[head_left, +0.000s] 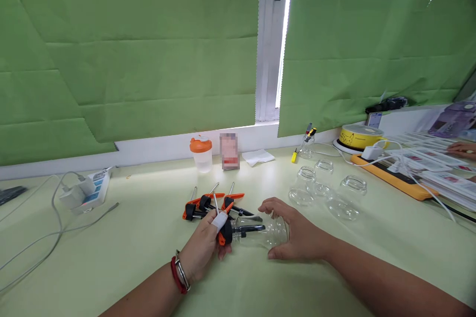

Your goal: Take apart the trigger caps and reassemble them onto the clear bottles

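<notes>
My left hand [206, 245], with a white wrap on its thumb, grips a black and orange pump cap [225, 232]. The cap sits at the mouth of a clear glass bottle [260, 233] lying sideways, and its dark tube reaches inside. Around the base of this bottle, my right hand [293, 233] is closed from the right. Just behind my left hand lie several similar orange and black caps [206, 202] with metal stems. To the right stand clear glass bottles [345, 200] with open mouths.
Behind are an orange-lidded cup [202, 154], a box [229, 152] and a white tissue [258, 157]. A power strip [97, 189] with cables lies left. On the right are screwdrivers in a jar [308, 144], a yellow container [360, 136], an orange power strip [394, 177], and another person's hand [462, 149].
</notes>
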The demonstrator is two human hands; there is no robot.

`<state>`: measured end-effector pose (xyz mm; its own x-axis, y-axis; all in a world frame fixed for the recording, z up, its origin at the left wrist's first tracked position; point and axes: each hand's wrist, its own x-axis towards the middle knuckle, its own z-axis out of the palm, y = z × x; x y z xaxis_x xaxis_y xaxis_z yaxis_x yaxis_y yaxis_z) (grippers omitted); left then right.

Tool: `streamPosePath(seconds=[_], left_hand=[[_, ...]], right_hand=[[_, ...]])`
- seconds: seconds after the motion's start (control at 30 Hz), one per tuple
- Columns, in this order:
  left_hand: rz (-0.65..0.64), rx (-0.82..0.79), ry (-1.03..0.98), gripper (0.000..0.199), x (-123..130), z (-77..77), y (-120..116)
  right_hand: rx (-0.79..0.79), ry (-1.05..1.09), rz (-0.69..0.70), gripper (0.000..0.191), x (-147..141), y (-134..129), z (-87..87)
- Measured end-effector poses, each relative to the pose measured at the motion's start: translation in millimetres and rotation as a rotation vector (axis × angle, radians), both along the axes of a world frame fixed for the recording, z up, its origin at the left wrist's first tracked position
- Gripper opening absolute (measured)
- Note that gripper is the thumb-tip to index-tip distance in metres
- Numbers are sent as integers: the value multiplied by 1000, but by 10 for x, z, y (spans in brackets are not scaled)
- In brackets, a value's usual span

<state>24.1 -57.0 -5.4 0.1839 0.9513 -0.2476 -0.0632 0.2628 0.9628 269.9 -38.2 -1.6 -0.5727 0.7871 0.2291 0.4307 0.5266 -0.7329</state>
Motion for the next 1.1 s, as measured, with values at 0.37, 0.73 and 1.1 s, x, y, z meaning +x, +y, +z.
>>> streamPosePath(seconds=[0.37,0.73,1.1], left_hand=[[-87,-19,-81,45,19,9,-16],[-53,-5,101,47,6,-39,-39],[-74,115,141,37,53,-34,-72]], right_hand=[[45,51,39,72,-26,-1,-42],[120,86,2,81,-78,-46,-145],[-493,417,29,52,-127,-28,-183]])
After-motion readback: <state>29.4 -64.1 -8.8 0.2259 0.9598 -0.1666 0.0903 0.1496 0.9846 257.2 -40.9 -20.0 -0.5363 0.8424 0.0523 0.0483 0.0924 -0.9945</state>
